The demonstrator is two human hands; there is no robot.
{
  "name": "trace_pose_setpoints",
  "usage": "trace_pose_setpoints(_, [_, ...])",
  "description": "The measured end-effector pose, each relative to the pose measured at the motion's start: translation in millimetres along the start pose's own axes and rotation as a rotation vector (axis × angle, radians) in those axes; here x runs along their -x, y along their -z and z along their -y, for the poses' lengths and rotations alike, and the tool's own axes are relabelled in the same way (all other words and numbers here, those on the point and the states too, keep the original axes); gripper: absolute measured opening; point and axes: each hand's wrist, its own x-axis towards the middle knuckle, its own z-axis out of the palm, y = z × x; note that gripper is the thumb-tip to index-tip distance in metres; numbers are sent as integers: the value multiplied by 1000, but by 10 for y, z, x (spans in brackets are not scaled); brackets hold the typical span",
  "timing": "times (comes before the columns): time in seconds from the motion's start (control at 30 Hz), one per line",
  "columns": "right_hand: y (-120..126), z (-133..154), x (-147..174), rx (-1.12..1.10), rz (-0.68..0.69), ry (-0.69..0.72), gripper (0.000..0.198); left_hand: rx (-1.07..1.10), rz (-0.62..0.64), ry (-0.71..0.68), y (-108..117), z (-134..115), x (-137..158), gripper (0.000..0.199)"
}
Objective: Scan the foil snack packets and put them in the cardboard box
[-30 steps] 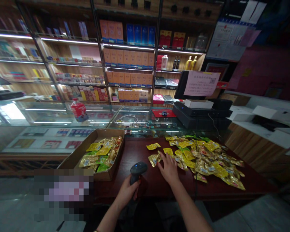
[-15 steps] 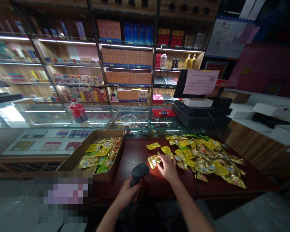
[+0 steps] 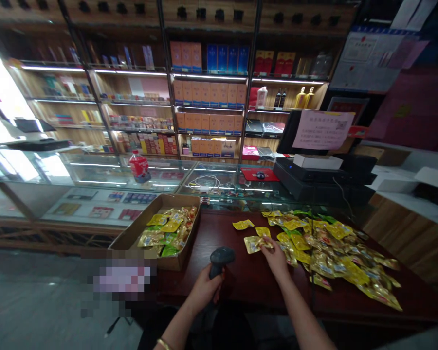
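My left hand (image 3: pixel 205 288) is wrapped around the handle of a dark barcode scanner (image 3: pixel 222 256). The scanner's head points forward and right above the dark red table. With its fingertips, my right hand (image 3: pixel 276 260) pinches the right end of a small gold snack packet (image 3: pixel 253 244) lying low over the tabletop. Two yellow packets (image 3: pixel 243 224) lie just beyond it. To the right spreads a heap of gold, yellow and green packets (image 3: pixel 332 253). An open cardboard box (image 3: pixel 190 243) on the left holds more packets of this sort.
A glass display counter (image 3: pixel 168 177) runs behind the table, carrying a red-labelled bottle (image 3: pixel 139 167), a white cable (image 3: pixel 204 183) and a mouse on a red mat (image 3: pixel 250 175). A monitor (image 3: pixel 288 136) with a paper sheet stands at the right. Shelves of boxes fill the back wall.
The view has turned left, so the scene sits further right. A bright glow beside my right hand has gone. Both hands keep hold of the scanner and the packet.
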Motion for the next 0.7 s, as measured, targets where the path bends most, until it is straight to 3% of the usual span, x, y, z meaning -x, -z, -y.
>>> trace_pose_setpoints(0.1, [-303,310,-101,-294,76,-223,52,23,-43,18,-28,-1,-5,39])
trace_pose_setpoints(0.2, [-940,828,-143,-503,232,-271,55,11,-65,29,-32,-19,6,41])
trace_pose_setpoints(0.3, [-1612,1248,-196,-608,429,-192,61,-9,-72,25,-18,-48,18,44])
trace_pose_setpoints(0.4, [-1885,1307,-269,-348,511,-32,61,-27,-72,27,-5,-63,22,45])
trace_pose_setpoints(0.47, [-1743,1129,-307,-57,452,125,54,-39,-64,21,-4,-56,20,43])
trace_pose_setpoints(0.57, [-1182,708,-356,416,226,275,43,-41,-52,-4,-8,-38,13,42])
trace_pose_setpoints(0.7, [-426,250,-425,910,-32,173,48,-33,-31,-16,-6,-34,6,39])
